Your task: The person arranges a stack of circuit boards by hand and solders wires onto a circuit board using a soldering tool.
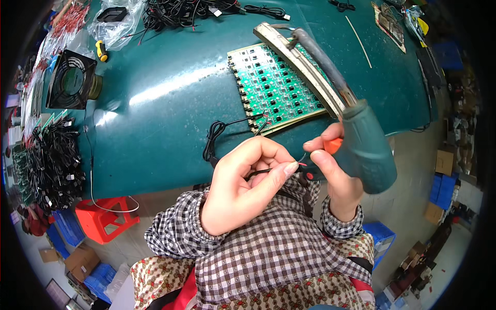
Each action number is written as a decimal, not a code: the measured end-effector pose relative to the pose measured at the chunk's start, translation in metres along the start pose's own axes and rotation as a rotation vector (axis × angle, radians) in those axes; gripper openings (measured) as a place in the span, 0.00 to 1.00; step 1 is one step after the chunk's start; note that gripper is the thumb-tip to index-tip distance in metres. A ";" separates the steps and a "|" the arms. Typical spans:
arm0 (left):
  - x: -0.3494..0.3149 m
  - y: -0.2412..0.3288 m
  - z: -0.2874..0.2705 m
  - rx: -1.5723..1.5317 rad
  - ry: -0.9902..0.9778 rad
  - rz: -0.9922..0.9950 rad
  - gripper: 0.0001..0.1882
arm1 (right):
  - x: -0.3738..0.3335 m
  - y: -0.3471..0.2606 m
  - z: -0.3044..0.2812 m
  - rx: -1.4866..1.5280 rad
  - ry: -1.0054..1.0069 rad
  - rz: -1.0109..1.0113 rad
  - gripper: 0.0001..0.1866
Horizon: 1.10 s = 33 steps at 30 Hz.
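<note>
Nearest to the camera, the person's left hand (243,183) is curled, and its thumb and forefinger pinch a thin black cable (213,138) close to the end, where short red and black wire ends (299,161) stick out. The right hand (336,170) is closed around the teal handle of a soldering gun (361,147), while its thumb and forefinger also come to the wire ends — so both hands meet at one small point just in front of the checked sleeves.

The long dark barrel of the gun points away from the person, up over the table, and its tip (297,35) stands above the far part of a green circuit board panel (279,88). This panel lies flat on the teal table (155,103), with a pale metal strip (297,64) lying across it. The cable makes a loop on the table between the hands and the panel.

Further left there are a black fan (71,80), a yellow-handled screwdriver (101,50) and a pile of black cables (54,160); more cables (181,11) lie at the far edge.

The risk, in my judgement, is the barrel: if it is hot, a small turn of the wrist could let it touch the panel or the cable insulation. The bare ends are also short and could slip out of the pinch.
</note>
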<state>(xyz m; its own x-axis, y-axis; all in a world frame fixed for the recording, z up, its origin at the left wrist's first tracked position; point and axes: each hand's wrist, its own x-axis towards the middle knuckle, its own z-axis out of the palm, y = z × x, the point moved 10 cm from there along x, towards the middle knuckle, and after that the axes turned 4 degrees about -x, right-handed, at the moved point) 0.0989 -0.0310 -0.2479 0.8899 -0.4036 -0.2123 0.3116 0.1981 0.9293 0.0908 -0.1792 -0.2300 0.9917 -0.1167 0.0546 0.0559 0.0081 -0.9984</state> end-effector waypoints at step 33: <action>-0.002 0.018 0.000 0.495 0.156 0.259 0.05 | -0.014 0.002 0.006 -0.569 0.041 -0.032 0.14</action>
<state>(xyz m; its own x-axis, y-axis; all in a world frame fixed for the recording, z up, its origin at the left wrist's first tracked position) 0.1026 -0.0265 -0.2304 0.9668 -0.2534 0.0339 -0.0824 -0.1833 0.9796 0.0775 -0.1715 -0.2329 0.9845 -0.1472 0.0954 0.0028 -0.5306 -0.8476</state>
